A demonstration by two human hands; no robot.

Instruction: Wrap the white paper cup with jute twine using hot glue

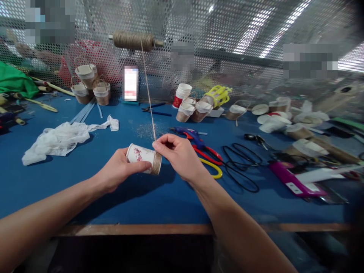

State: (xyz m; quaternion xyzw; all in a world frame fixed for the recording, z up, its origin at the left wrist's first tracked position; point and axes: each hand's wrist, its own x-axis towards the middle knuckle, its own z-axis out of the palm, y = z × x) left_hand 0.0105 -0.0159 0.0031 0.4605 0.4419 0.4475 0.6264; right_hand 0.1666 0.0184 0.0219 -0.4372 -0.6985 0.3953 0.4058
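A white paper cup (137,153) with a pink flower print lies on its side in my left hand (121,168), my thumb along its wall. Twine is wound in a brown band (156,163) around the cup's right end. My right hand (178,153) pinches the twine (150,108) at the upper edge of that band. From there the strand runs taut up to a spool of twine (132,41) on a rod at the mesh panel. The fingers of my left hand behind the cup are hidden.
To the right lie a blue glue gun (193,136), scissors with red and yellow handles (209,155), a black cable (241,167) and a purple tool (295,180). White lace (57,144) is heaped left. Twine-wrapped cups (186,110) stand behind, near a phone (130,84).
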